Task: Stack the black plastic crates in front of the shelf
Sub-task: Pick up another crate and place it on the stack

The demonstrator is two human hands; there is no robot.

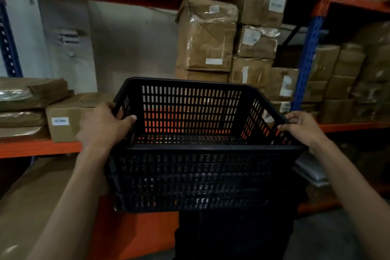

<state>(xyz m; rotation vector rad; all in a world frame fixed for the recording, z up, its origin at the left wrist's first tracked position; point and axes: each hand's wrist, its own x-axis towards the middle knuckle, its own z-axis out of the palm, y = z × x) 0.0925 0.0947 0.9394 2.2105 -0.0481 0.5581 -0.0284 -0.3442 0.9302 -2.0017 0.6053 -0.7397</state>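
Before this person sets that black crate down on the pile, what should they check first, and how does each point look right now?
1. Left hand holds the black crate by its side rim: ok.
2. Right hand holds the opposite rim: ok.
3. Crate is empty: ok.
4. Crate is carried level: roughly ok, a slight tilt.
5. Dark stack below, lined up with the crate: cannot tell, too dark and mostly hidden.
6. Clear of the orange shelf beam behind it: cannot tell.
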